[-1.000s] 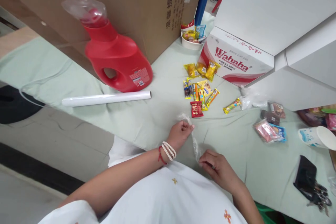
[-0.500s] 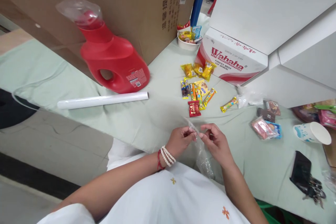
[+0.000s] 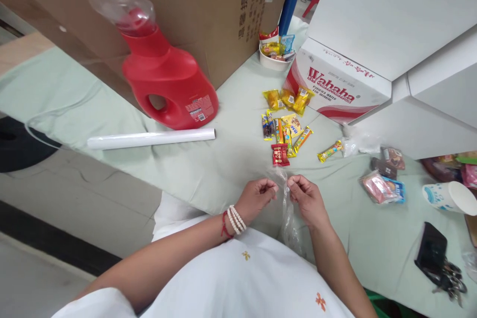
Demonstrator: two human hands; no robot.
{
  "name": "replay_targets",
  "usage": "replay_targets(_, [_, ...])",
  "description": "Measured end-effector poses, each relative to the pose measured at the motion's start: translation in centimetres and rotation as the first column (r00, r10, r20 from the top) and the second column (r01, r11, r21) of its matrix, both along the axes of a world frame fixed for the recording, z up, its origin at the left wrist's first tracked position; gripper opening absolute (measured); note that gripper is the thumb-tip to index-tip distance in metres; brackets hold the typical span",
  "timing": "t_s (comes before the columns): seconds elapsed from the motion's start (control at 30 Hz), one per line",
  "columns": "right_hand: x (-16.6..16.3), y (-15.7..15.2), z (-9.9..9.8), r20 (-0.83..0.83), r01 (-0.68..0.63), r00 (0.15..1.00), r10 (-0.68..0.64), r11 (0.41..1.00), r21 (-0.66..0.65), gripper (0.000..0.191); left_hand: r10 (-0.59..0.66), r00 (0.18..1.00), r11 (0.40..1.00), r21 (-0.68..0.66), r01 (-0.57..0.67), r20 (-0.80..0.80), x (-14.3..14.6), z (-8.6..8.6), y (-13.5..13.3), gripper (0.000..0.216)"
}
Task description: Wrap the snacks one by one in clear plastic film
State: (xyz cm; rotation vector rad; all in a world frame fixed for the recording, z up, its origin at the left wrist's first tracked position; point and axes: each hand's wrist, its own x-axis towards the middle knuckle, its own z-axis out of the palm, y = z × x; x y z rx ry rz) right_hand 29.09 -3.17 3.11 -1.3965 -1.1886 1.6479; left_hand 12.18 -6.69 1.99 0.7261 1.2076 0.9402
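A clear plastic bag [image 3: 287,218] hangs crumpled in front of my white top, its upper end flaring above my fingers. My right hand [image 3: 306,198] pinches it near the top between thumb and forefinger. Just left of the bag, my left hand [image 3: 259,196] is closed in a pinch; whether a bit of the film is between those fingertips I cannot make out. Beyond the hands lie a red wrapped snack [image 3: 280,154], several yellow and orange snack sticks [image 3: 287,140], two dark-and-yellow wrapped sticks [image 3: 267,125], a cream biscuit packet [image 3: 292,124] and several yellow-wrapped snacks [image 3: 303,101].
On the left stand a red detergent bottle [image 3: 173,84], a white roll [image 3: 152,139] and a large cardboard box [image 3: 208,15]. At the back are a snack bowl [image 3: 274,63] and a Wahaha carton [image 3: 335,84]. A paper cup [image 3: 449,198], phone [image 3: 431,248] and keys [image 3: 452,278] lie right.
My right hand has gone from open fingers beside the bag to pinching its top. The left fingertips have moved slightly apart from the bag's gathered strip. The view has shifted slightly.
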Motion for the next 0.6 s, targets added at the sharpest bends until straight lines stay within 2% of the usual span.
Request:
replay_targets(0.2, [-0.02, -0.16, -0.45, 0.002, -0.027, 1.0, 0.027, 1.0, 0.015, 0.034, -0.023, 0.999, 0.995, 0.099, 0.027, -0.037, 0.42, -0.37, 0.42, 0.031])
replay_targets(0.6, [0.72, 0.11, -0.86, 0.011, -0.01, 1.0, 0.01, 1.0, 0.009, 0.037, -0.035, 0.997, 0.999, 0.02, 0.033, 0.07, 0.34, -0.21, 0.61, 0.04])
